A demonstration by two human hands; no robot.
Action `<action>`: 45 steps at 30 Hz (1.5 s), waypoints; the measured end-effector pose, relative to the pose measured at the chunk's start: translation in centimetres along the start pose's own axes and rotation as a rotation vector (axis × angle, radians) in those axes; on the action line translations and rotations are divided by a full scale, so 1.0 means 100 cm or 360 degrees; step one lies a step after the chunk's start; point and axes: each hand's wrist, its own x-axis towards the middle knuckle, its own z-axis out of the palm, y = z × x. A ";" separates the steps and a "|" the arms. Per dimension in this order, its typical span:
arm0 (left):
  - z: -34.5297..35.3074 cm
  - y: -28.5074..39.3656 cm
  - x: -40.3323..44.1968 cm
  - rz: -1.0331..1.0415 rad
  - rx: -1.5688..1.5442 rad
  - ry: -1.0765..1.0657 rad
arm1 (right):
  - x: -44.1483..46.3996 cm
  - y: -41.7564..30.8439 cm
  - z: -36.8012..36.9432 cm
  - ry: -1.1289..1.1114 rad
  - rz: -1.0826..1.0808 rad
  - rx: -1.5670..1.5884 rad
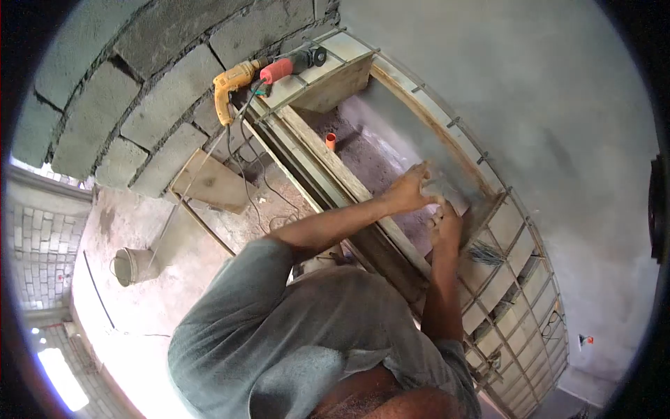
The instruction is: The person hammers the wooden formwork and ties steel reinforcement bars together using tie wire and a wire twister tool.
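My left hand [408, 190] is over the boxed opening with its fingers curved and spread apart; nothing is visible between them. Close beside it, my right hand [444, 225] has its fingers bent together near the opening's right end. Whatever the right fingers may grip is too small to make out. Under both hands lies the recess, framed by a wooden board [328, 153] along its near side. An orange pipe end [330, 141] stands up inside the recess.
A yellow drill [234, 84] and a red-and-black grinder [283, 68] with cords lie at the upper left. A rebar grid [513, 307] with a bundle of wires [486, 254] extends right. A bucket [134, 267] and a loose board [213, 181] are at left, near a block wall [160, 98].
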 end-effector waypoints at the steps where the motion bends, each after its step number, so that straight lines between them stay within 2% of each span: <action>1: 0.004 -0.005 0.001 -0.0030 -0.0141 0.0160 | 0.014 0.008 -0.008 0.0139 0.0097 0.0226; 2: 0.006 -0.012 -0.004 0.0123 -0.0057 0.0181 | 0.006 0.004 -0.004 0.0164 0.0110 0.0255; 4: 0.001 -0.026 -0.012 0.0291 0.0008 0.0165 | -0.010 -0.003 0.011 -0.0162 0.0140 0.0503; 5: -0.023 -0.020 -0.016 -0.0404 -0.1137 -0.0265 | -0.014 -0.003 0.018 -0.0131 0.0136 0.0524; 7: -0.043 -0.002 -0.004 -0.1143 -0.2244 -0.0737 | -0.016 -0.004 0.036 -0.0578 0.0089 0.0440; 9: -0.050 0.010 0.010 -0.1405 -0.1690 -0.0368 | -0.013 -0.004 0.052 -0.0628 0.0109 0.0310; 12: -0.048 -0.007 0.018 -0.1291 -0.1599 -0.0291 | 0.010 0.004 0.060 -0.0737 0.0148 0.0180; 14: -0.054 -0.009 0.032 -0.1181 -0.1808 -0.0222 | 0.016 0.000 0.080 -0.0710 0.0027 0.0118; 16: -0.059 -0.017 0.050 -0.1433 -0.1928 0.0378 | 0.029 0.021 0.091 -0.0722 -0.0014 0.0117; 17: -0.057 -0.032 0.058 -0.1279 -0.1944 0.0416 | 0.034 0.033 0.098 -0.0746 -0.0056 0.0129; 18: -0.054 -0.045 0.065 -0.1291 -0.1963 0.0395 | 0.038 0.045 0.104 -0.0769 -0.0103 0.0140; 20: -0.061 -0.049 0.087 -0.1189 -0.1612 0.0376 | 0.026 0.025 0.129 -0.0686 -0.0062 0.0130; 22: -0.054 -0.074 0.103 -0.1211 -0.1627 0.0328 | 0.036 0.017 0.137 -0.0783 0.0226 0.0184; 23: -0.041 -0.106 0.109 -0.0717 -0.1205 0.0407 | 0.032 0.002 0.153 -0.0437 0.0209 0.0041; 24: -0.035 -0.129 0.118 -0.0222 -0.0778 0.0469 | 0.041 0.003 0.154 -0.0414 0.0213 0.0041; 26: -0.047 -0.162 0.142 -0.0141 -0.0797 0.0397 | 0.062 0.009 0.144 -0.0297 -0.0034 -0.0009; 27: -0.053 -0.178 0.154 -0.0052 -0.0799 0.0343 | 0.073 0.018 0.135 -0.0141 -0.0006 -0.0016; 29: -0.084 -0.172 0.181 -0.1083 -0.1501 0.0072 | 0.066 -0.002 0.137 -0.0151 -0.0048 -0.0009; 30: -0.091 -0.177 0.190 -0.1016 -0.1288 -0.0079 | 0.060 -0.009 0.132 -0.0171 -0.0100 0.0000; 31: -0.093 -0.182 0.199 -0.0915 -0.1094 -0.0266 | 0.081 0.018 0.108 -0.0209 -0.0522 -0.0799; 32: -0.092 -0.183 0.201 -0.0648 -0.0887 -0.0538 | 0.103 0.045 0.084 -0.0037 -0.0974 -0.1572; 33: -0.088 -0.178 0.199 -0.0340 -0.0713 -0.0800 | 0.102 0.047 0.079 0.0081 -0.1095 -0.1771; 34: -0.091 -0.155 0.192 -0.0149 -0.0697 -0.0973 | 0.101 0.036 0.089 0.0097 -0.1072 -0.1695; 35: -0.081 -0.149 0.181 -0.0061 -0.0911 -0.1091 | 0.099 0.024 0.099 0.0080 -0.0945 -0.1398; 36: -0.092 -0.121 0.178 -0.0476 -0.0859 -0.1353 | 0.093 0.011 0.108 0.0046 -0.0763 -0.1018; 37: -0.088 -0.117 0.170 -0.0564 -0.0933 -0.1402 | 0.090 0.001 0.115 0.0042 -0.0645 -0.0752; 38: -0.084 -0.118 0.165 -0.0665 -0.0990 -0.1432 | 0.075 -0.028 0.126 -0.0079 -0.0326 -0.0470; 40: -0.072 -0.129 0.157 -0.0837 -0.1331 -0.1360 | 0.070 -0.033 0.128 0.0209 -0.0299 -0.0616; 41: -0.068 -0.127 0.155 -0.0828 -0.1346 -0.1417 | 0.074 -0.026 0.127 0.0242 -0.0277 -0.0599; 43: -0.068 -0.127 0.143 -0.1116 -0.1534 -0.1394 | 0.066 -0.022 0.124 0.0299 -0.0236 -0.0675; 44: -0.068 -0.130 0.140 -0.1138 -0.1519 -0.1398 | 0.068 -0.017 0.124 0.0294 -0.0218 -0.0659; 45: -0.069 -0.133 0.137 -0.1062 -0.1488 -0.1383 | 0.072 -0.012 0.125 0.0375 -0.0340 -0.0795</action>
